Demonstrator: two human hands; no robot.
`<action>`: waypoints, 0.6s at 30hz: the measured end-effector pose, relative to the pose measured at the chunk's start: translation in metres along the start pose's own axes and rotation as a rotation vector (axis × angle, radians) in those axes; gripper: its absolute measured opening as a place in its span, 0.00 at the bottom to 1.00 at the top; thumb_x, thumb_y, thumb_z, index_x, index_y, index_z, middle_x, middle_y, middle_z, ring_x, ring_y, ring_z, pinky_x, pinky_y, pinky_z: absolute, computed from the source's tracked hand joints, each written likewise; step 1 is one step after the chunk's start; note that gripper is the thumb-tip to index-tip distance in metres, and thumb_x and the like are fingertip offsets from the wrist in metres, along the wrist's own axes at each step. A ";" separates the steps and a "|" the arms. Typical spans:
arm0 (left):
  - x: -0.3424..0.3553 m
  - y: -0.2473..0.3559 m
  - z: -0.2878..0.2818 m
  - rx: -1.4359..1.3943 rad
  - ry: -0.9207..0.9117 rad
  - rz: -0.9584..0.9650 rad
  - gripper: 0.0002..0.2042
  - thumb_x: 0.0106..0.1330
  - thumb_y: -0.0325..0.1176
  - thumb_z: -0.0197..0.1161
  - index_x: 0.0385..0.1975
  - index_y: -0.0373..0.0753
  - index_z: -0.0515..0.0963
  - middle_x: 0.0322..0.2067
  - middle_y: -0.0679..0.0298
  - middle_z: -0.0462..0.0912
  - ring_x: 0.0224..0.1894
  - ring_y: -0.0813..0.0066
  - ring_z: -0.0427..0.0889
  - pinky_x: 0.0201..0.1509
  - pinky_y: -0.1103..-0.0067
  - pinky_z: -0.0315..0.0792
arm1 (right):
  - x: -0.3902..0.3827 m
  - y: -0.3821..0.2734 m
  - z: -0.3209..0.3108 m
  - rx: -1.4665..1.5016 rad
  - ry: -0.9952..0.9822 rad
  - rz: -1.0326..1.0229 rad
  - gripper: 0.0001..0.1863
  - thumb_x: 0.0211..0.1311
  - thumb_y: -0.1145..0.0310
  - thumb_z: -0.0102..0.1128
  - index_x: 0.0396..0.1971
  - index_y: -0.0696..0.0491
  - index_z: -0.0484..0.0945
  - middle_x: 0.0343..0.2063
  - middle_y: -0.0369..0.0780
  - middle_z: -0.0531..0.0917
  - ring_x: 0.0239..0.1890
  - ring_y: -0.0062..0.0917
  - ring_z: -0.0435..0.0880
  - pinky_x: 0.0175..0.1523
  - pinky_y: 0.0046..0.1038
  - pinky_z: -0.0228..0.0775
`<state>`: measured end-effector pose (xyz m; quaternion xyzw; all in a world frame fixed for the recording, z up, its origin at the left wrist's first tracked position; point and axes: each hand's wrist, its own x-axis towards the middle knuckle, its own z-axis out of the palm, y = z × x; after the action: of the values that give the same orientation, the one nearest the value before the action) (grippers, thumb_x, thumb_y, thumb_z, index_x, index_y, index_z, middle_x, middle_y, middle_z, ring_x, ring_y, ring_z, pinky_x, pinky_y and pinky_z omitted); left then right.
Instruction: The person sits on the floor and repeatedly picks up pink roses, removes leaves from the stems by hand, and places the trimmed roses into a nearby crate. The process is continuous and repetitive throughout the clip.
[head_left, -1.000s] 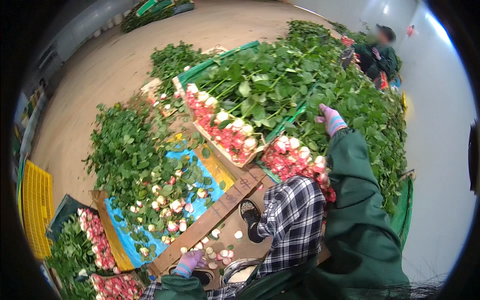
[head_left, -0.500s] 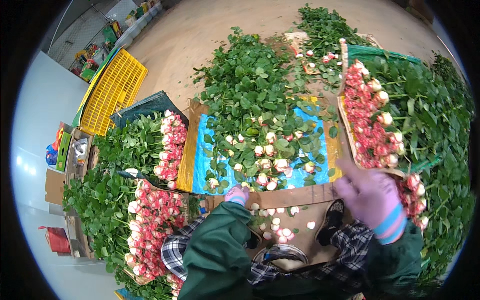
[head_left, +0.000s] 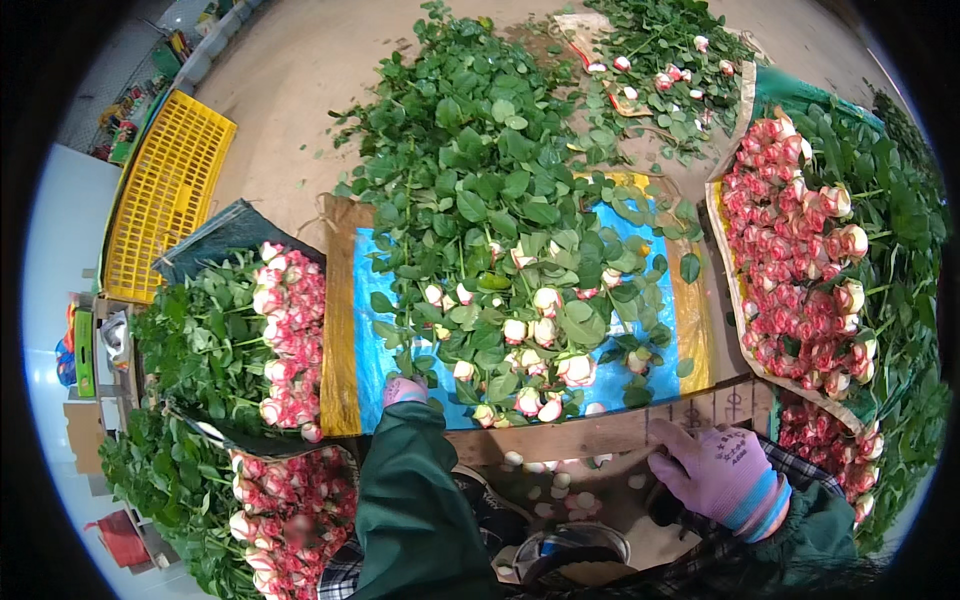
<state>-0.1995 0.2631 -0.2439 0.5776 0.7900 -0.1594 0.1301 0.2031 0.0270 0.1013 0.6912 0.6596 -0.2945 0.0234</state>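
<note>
Head view, loose roses: white blooms with pink edges [head_left: 544, 332] lie on a blue sheet [head_left: 368, 350] with yellow borders, heads toward the person, leafy stems [head_left: 470, 170] running away across the floor.
Head view, left hand: the gloved left hand [head_left: 405, 389] is at the sheet's near edge, left of the blooms and just beside the lowest leaves; its fingers are mostly hidden, so I cannot tell whether they are spread or pinching.
Head view, right hand: the gloved right hand [head_left: 715, 475] is held above the lap, fingers loosely bent and parted at the tips; the blooms lie beyond it and to its left, clearly apart.
Head view, wooden board: the board [head_left: 560, 440] runs along the sheet's near edge, between blooms and person; the right hand's fingertips overlap its right part in view, contact unclear.
Head view, packed roses: dense bundles stand at the left [head_left: 290, 340], lower left [head_left: 300, 520] and right [head_left: 785, 270] of the sheet.
Head view, floor: fallen petals [head_left: 580, 505] are scattered below the board; a yellow crate [head_left: 170, 190] leans at upper left.
</note>
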 end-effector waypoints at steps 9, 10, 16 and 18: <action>0.025 -0.060 -0.078 0.308 -0.135 0.008 0.23 0.60 0.48 0.59 0.44 0.32 0.79 0.47 0.50 0.81 0.50 0.58 0.81 0.52 0.68 0.75 | 0.002 0.001 0.008 0.001 0.071 -0.012 0.22 0.64 0.52 0.50 0.51 0.52 0.70 0.22 0.46 0.81 0.25 0.43 0.81 0.29 0.41 0.72; 0.025 -0.071 -0.093 0.328 -0.157 -0.070 0.24 0.60 0.51 0.57 0.44 0.34 0.79 0.48 0.51 0.80 0.51 0.59 0.80 0.54 0.67 0.74 | 0.001 -0.001 0.010 0.021 0.035 -0.011 0.22 0.64 0.52 0.50 0.51 0.51 0.70 0.22 0.47 0.81 0.27 0.44 0.81 0.30 0.43 0.71; -0.028 -0.048 -0.183 0.493 -0.345 0.290 0.22 0.57 0.49 0.58 0.46 0.41 0.80 0.46 0.52 0.81 0.50 0.54 0.79 0.54 0.65 0.72 | -0.025 -0.012 0.015 0.095 0.083 -0.046 0.20 0.66 0.52 0.47 0.51 0.50 0.71 0.25 0.49 0.82 0.31 0.46 0.81 0.35 0.45 0.72; -0.065 -0.041 -0.201 0.723 -0.419 0.553 0.20 0.58 0.48 0.58 0.45 0.42 0.80 0.46 0.52 0.81 0.49 0.53 0.79 0.53 0.65 0.73 | -0.032 -0.013 0.016 0.085 -0.019 -0.053 0.22 0.67 0.51 0.44 0.43 0.55 0.76 0.28 0.49 0.83 0.32 0.44 0.82 0.35 0.43 0.73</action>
<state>-0.2233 0.2754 -0.0307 0.7290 0.4583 -0.4952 0.1148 0.1866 -0.0069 0.1067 0.6709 0.6645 -0.3292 -0.0074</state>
